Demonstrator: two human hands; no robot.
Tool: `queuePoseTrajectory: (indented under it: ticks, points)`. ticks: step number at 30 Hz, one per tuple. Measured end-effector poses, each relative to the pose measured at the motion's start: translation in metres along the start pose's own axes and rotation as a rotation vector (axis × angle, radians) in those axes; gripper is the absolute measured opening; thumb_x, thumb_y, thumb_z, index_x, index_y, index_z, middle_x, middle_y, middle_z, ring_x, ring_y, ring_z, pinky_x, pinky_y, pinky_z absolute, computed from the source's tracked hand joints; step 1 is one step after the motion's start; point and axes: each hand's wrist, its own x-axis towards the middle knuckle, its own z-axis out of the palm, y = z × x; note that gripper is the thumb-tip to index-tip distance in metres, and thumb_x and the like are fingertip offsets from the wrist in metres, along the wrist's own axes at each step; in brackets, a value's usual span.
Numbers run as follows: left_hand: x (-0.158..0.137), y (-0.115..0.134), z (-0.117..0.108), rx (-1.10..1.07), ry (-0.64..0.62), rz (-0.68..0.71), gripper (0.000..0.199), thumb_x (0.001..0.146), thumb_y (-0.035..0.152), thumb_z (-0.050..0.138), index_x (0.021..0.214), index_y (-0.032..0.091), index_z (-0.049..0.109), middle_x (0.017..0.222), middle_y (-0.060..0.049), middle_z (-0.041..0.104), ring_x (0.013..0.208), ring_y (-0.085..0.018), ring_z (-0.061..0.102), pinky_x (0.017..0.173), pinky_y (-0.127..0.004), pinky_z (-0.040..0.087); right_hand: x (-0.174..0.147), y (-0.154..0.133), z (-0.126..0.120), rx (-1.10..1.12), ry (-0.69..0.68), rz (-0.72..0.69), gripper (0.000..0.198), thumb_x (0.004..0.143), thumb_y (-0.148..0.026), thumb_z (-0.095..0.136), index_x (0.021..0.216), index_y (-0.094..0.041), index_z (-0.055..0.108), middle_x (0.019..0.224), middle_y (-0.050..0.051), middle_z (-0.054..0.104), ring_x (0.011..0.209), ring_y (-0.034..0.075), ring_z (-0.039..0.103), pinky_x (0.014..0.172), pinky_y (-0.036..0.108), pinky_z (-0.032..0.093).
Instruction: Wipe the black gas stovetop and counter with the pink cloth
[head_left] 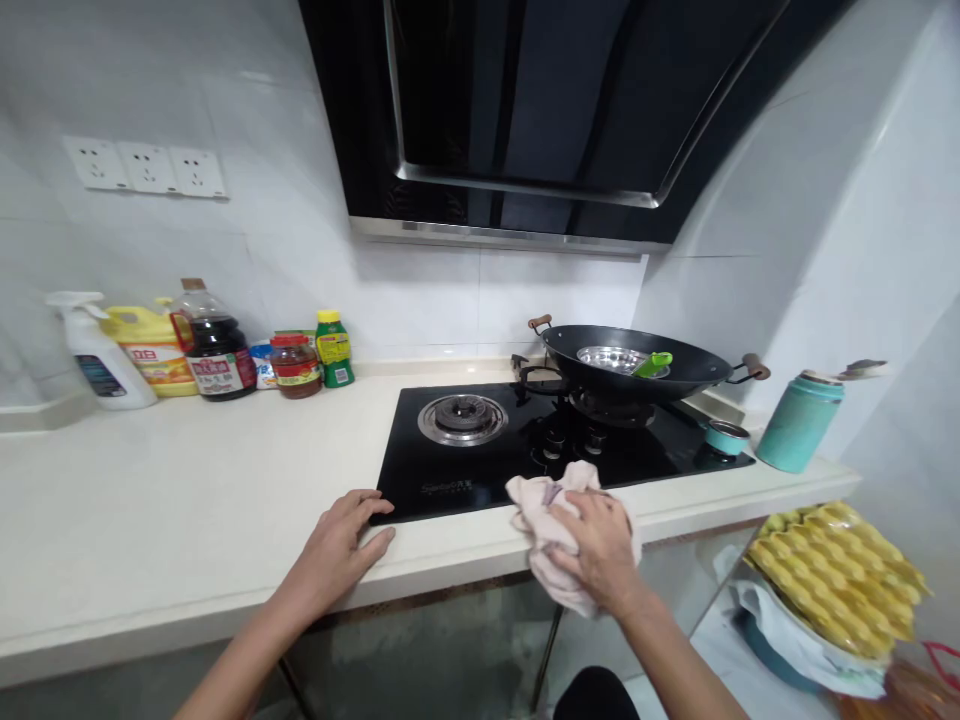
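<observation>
My right hand (598, 548) presses a pale pink cloth (541, 505) against the front edge of the black gas stove (480, 487), below its knobs. Part of the cloth hangs over the counter's edge. My left hand (346, 545) rests on the white counter (225, 500) with its fingers apart, the fingertips touching the stove's front left corner. The left burner (463, 419) is bare. On the right burner sits a black wok (694, 372) with wooden handles, holding a steel strainer-like bowl (604, 357) with a green handle.
Along the wall at left stand a spray bottle (103, 350), a yellow jug (161, 350), a dark sauce bottle (217, 345), a red-lidded jar (295, 367) and a green bottle (333, 348). A turquoise flask (801, 425) and its cup (726, 438) stand at right. A range hood (517, 110) hangs overhead. Yellow egg trays (840, 580) sit below.
</observation>
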Motion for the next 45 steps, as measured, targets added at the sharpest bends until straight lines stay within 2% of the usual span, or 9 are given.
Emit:
queuePoseTrajectory:
  ticks: [7,11,18,23,26,28,33,39,45]
  points:
    - [-0.004,0.001,0.008,0.068,0.038,0.02,0.028,0.092,0.04,0.054,0.111,0.026,0.069,0.121,-0.007,0.064,0.114,-0.027,0.062,0.097,-0.041,0.05,0.0,0.127,-0.02,-0.22,-0.107,0.558,0.042,0.099,-0.049,0.039,0.113,-0.019,0.066,0.116,0.013,0.065,0.102,0.028,0.06,0.087,0.043,0.041]
    - [-0.005,0.0,0.009,0.076,0.056,0.023,0.027,0.092,0.038,0.055,0.111,0.026,0.069,0.12,-0.007,0.064,0.113,-0.027,0.062,0.096,-0.041,0.051,0.034,0.154,-0.021,-0.405,-0.231,0.774,0.046,0.099,-0.052,0.04,0.116,-0.017,0.064,0.117,0.018,0.063,0.104,0.035,0.061,0.085,0.05,0.043]
    - [-0.005,-0.001,0.011,0.074,0.058,0.026,0.027,0.093,0.039,0.053,0.112,0.025,0.068,0.121,-0.007,0.063,0.113,-0.027,0.062,0.096,-0.042,0.05,0.061,0.123,-0.001,-0.429,-0.324,0.67,0.038,0.097,-0.042,0.048,0.12,-0.017,0.064,0.115,0.017,0.065,0.109,0.038,0.06,0.091,0.053,0.04]
    - [-0.005,0.0,0.013,0.069,0.076,0.019,0.028,0.093,0.04,0.054,0.111,0.025,0.069,0.121,-0.008,0.064,0.113,-0.027,0.061,0.096,-0.043,0.049,0.044,0.078,-0.019,-0.47,-0.321,0.442,0.033,0.096,-0.04,0.05,0.113,-0.016,0.065,0.102,0.016,0.067,0.096,0.031,0.064,0.084,0.041,0.04]
    - [-0.006,0.001,0.013,0.057,0.09,0.019,0.027,0.092,0.039,0.055,0.11,0.025,0.069,0.12,-0.007,0.064,0.113,-0.027,0.062,0.096,-0.043,0.049,0.045,0.053,-0.025,-0.335,-0.33,0.293,0.028,0.097,-0.034,0.045,0.106,-0.017,0.066,0.1,0.014,0.069,0.095,0.028,0.064,0.084,0.037,0.04]
    - [-0.007,0.002,0.013,0.052,0.101,0.024,0.026,0.092,0.038,0.055,0.109,0.026,0.069,0.119,-0.006,0.064,0.112,-0.027,0.062,0.096,-0.042,0.049,0.054,0.045,-0.023,-0.179,-0.34,0.341,0.028,0.097,-0.033,0.042,0.106,-0.018,0.065,0.102,0.013,0.071,0.097,0.028,0.065,0.085,0.037,0.041]
    - [-0.009,0.003,0.012,0.061,0.097,0.031,0.026,0.093,0.036,0.054,0.111,0.025,0.068,0.12,-0.007,0.064,0.114,-0.027,0.061,0.097,-0.042,0.049,0.09,0.067,-0.01,0.004,-0.302,0.743,0.041,0.098,-0.039,0.036,0.115,-0.013,0.062,0.097,0.019,0.072,0.092,0.029,0.069,0.08,0.038,0.045]
    - [-0.009,0.002,0.014,0.059,0.095,0.036,0.026,0.094,0.037,0.054,0.112,0.024,0.068,0.121,-0.008,0.063,0.115,-0.027,0.06,0.098,-0.043,0.048,0.115,0.087,0.01,0.171,-0.313,0.783,0.049,0.098,-0.05,0.039,0.123,-0.014,0.06,0.109,0.015,0.072,0.098,0.025,0.069,0.082,0.033,0.05]
    - [-0.009,0.004,0.014,0.064,0.07,0.023,0.029,0.094,0.04,0.053,0.112,0.023,0.068,0.123,-0.009,0.063,0.118,-0.029,0.059,0.1,-0.045,0.047,0.155,0.099,0.042,0.241,-0.389,0.817,0.046,0.101,-0.045,0.046,0.129,-0.012,0.057,0.122,0.017,0.066,0.107,0.026,0.065,0.089,0.039,0.052]
